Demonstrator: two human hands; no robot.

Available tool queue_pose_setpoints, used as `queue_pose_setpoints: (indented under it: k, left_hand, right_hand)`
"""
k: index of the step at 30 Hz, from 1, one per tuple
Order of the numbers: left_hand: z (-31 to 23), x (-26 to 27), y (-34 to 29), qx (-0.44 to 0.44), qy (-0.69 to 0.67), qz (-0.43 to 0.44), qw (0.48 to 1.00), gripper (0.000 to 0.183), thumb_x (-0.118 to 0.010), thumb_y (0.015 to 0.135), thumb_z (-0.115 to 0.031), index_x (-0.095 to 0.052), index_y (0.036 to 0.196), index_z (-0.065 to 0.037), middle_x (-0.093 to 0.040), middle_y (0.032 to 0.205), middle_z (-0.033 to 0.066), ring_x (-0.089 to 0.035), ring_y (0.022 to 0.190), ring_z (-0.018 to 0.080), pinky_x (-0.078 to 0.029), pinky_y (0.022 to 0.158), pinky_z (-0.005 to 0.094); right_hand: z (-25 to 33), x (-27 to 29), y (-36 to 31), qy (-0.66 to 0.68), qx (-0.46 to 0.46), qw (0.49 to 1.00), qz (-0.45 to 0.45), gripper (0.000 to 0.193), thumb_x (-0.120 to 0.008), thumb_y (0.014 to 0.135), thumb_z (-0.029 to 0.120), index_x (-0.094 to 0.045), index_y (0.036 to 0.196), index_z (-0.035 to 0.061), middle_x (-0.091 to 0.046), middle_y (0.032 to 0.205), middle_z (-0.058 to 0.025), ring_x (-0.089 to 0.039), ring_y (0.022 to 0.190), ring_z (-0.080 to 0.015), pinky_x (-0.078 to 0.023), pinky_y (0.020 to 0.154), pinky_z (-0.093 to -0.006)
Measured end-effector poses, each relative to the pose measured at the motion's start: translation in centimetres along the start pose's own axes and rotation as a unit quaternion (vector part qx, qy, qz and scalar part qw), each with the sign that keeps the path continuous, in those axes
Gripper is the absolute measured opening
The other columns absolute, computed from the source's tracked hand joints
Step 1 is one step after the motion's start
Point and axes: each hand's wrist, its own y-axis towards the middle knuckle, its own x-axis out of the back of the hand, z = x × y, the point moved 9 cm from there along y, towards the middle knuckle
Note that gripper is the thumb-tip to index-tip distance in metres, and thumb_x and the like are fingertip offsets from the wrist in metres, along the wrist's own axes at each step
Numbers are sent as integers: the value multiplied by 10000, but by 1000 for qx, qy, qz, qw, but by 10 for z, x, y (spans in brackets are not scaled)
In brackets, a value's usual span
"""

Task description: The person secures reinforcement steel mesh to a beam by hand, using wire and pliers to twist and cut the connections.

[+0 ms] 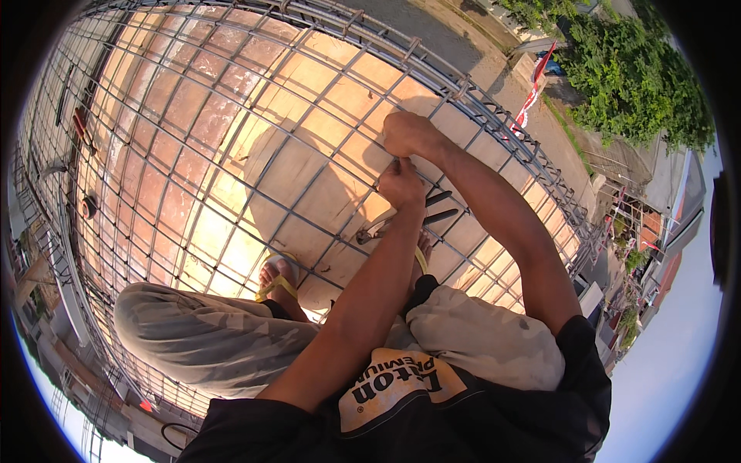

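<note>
My right hand (411, 135) is closed in a fist at a grid of steel reinforcing bars (290, 133). Just below it, close together, my left hand (401, 184) is closed with its fingers pinched at the bars. Whatever lies between the fingers of either hand is hidden or too thin to make out. Partly behind my left wrist, pincers (440, 216) with dark handles rest on the grid, their metal head showing on the left side of the forearm. Under the bars lie pale plywood boards (324, 58).
My sandalled left foot (279, 276) is among the bars. A red-handled tool (80, 123) and a small round dark object (89, 206) lie far left. Thicker bundled bars (463, 85) edge the deck, with ground, a red-and-white flag (532, 89) and trees (633, 77) beyond.
</note>
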Motion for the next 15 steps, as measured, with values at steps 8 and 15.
queue_pose_setpoints:
  k: [8,15]
  left_hand:
    - [-12,0,-1,-42,147,-39,987,452,-645,959,-353,-731,777,51,-700,684,181,-678,547,277,-538,586,408]
    - [-17,-3,-2,-13,172,-41,984,452,-661,937,-405,-757,838,25,-713,723,192,-711,655,320,-546,642,432]
  right_hand:
    - [-8,-17,12,65,17,998,-5,268,-607,774,146,-724,830,-88,-686,872,-314,-705,865,-419,-543,771,-455]
    - [-21,-26,17,84,0,996,10,284,-620,804,177,-743,924,-49,-694,965,-302,-700,930,-418,-541,805,-478]
